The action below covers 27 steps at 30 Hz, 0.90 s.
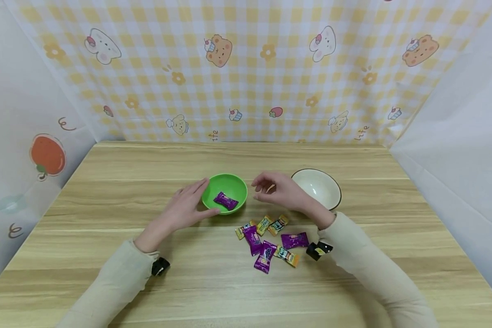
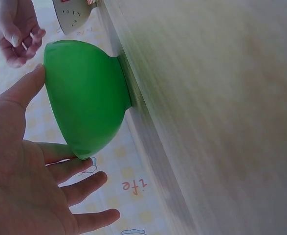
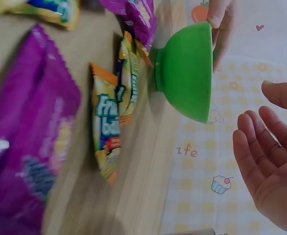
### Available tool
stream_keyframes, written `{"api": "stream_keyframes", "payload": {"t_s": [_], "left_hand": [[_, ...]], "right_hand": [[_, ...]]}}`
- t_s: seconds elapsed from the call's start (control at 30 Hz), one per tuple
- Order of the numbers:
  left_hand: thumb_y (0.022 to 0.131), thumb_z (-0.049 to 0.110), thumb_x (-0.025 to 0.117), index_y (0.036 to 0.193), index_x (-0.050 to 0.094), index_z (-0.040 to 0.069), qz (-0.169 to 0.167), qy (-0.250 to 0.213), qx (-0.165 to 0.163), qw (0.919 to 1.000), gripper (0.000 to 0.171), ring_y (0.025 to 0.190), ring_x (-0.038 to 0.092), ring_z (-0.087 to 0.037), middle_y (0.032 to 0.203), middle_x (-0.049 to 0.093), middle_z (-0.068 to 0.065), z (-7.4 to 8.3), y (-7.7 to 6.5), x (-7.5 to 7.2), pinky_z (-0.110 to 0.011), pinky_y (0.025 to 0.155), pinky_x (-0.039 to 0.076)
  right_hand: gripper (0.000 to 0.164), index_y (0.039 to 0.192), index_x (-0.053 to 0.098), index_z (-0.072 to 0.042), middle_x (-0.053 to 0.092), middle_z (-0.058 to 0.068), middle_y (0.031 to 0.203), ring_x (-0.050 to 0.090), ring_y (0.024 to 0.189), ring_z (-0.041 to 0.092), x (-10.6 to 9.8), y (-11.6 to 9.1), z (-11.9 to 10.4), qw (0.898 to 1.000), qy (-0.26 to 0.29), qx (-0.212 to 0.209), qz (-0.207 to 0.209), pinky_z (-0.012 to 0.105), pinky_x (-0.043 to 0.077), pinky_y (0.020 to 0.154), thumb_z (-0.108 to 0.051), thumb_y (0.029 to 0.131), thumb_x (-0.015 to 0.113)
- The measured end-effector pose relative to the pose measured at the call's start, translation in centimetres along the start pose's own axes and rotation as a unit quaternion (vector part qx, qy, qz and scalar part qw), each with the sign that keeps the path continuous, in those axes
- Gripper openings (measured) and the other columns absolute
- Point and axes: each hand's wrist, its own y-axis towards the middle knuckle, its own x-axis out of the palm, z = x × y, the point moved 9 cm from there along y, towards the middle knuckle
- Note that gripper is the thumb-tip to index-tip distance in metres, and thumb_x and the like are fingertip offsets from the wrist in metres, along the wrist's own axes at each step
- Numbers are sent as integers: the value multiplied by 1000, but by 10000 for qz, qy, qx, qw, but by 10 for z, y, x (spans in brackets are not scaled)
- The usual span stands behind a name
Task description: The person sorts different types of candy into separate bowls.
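My left hand (image 1: 179,209) reaches around the left side of a green bowl (image 1: 225,182), thumb at the near rim and straight, spread fingers at the far side. Inside the bowl lies one purple candy packet (image 1: 226,201). Just right of that bowl, my right hand (image 1: 280,190) hovers with fingers loosely bent and nothing between them. The right wrist view shows its palm (image 3: 275,181) bare, apart from the green bowl (image 3: 187,73). Below it on the table are yellow fruit candy packets (image 1: 279,225) and purple ones (image 1: 265,257).
A white bowl (image 1: 317,184) with a dark rim stands behind the right forearm, partly covered by it. Several candies lie in a loose group on the wooden table (image 1: 213,291). A yellow checked cloth (image 1: 246,59) hangs along the table's back edge.
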Motion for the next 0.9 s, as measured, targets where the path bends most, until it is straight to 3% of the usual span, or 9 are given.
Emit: {"api": "stream_keyframes", "payload": {"t_s": [0.2,0.43,0.6,0.9], "left_hand": [[78,56,54,137,24,-3,-6,-8,-1,10000,88,123,27,-35,139,27,-18,0,0,-1,-54,98,20],[79,56,54,137,24,-3,5,18,-2,10000,88,123,27,-35,138,27,-18,1,-1,-2,-54,98,20],[78,57,53,137,24,-3,-12,8,-22,10000,89,123,27,-35,139,27,-18,1,-1,-1,-54,98,20],[78,60,51,137,23,-2,-33,21,-38,10000,90,124,26,-35,139,26,-17,0,-1,0,-54,98,19]], "right_hand": [[24,103,57,-2,60,3,84,58,74,16,11,-19,9,9959,545,573,-449,30,50,65,-6,80,63],[34,112,49,7,56,14,86,60,72,32,37,-38,32,9617,1742,1850,-1028,42,51,65,-8,84,59],[35,110,50,5,57,13,83,61,69,29,53,-45,36,9526,1790,2105,-1274,39,51,62,-13,83,62],[35,104,53,4,59,11,79,62,66,25,68,-49,43,9503,1732,2232,-1307,34,52,58,-14,79,67]]}}
